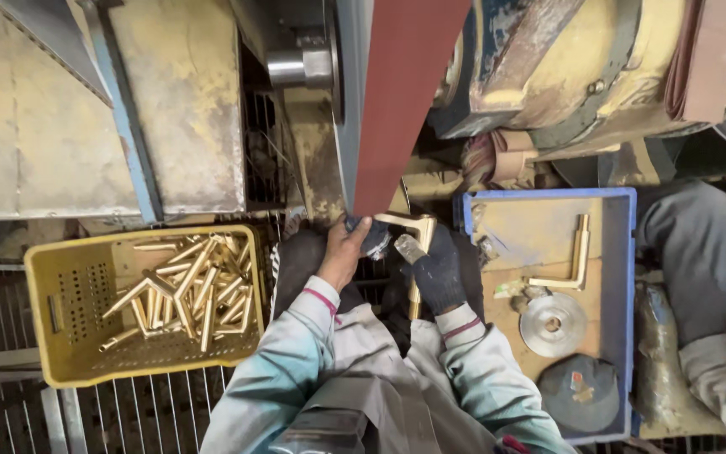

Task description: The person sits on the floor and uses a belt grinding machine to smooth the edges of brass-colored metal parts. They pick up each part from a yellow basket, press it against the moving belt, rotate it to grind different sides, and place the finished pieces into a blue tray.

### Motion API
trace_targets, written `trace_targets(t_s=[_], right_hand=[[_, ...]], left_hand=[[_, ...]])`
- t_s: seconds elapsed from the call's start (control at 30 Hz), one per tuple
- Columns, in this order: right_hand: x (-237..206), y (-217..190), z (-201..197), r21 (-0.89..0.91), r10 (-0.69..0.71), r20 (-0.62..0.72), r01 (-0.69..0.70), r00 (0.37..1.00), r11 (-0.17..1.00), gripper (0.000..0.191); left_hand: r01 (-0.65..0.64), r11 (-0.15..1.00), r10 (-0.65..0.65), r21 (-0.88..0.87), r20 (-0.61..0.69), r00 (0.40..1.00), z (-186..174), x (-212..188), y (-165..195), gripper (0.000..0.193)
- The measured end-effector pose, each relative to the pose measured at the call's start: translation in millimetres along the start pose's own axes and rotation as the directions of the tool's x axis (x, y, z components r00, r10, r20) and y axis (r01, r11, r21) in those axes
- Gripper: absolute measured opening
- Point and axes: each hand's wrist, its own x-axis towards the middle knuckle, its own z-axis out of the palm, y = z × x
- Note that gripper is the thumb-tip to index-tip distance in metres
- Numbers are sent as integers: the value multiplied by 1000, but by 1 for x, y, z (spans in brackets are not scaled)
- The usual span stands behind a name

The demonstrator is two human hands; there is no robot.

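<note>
An L-shaped brass handle (409,225) is held by both hands just below the red sanding belt (401,101). The bare left hand (344,250) appears clenched on its end through a dark rag; the gloved right hand (439,271) grips its stem. More brass pieces are piled in the yellow crate (52,319).

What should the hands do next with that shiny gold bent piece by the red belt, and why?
Probably ease the brass L-shaped piece up against the red sanding belt. Both the left hand and the gloved right hand already grip it just below the belt's lower end, and whether it touches yet is unclear.
</note>
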Motion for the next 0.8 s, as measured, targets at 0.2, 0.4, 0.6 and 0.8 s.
trace_targets(t_s=[0.2,0.4,0.6,0.8], right_hand=[[7,-1,12,-192,-26,32,31,999,981,26],[14,-2,21,-164,7,115,13,993,986,28],[12,-5,13,-169,59,63,-48,996,984,31],[-6,-11,-16,-147,22,-39,-28,999,989,34]], left_hand=[[-93,995,93,28,-18,995,-26,12,4,29],[14,999,-10,35,-125,992,-42,7,20,25],[64,996,-54,69,-134,989,-17,5,27,27],[11,1000,-11,11,-21,1000,8,2,9,27]])
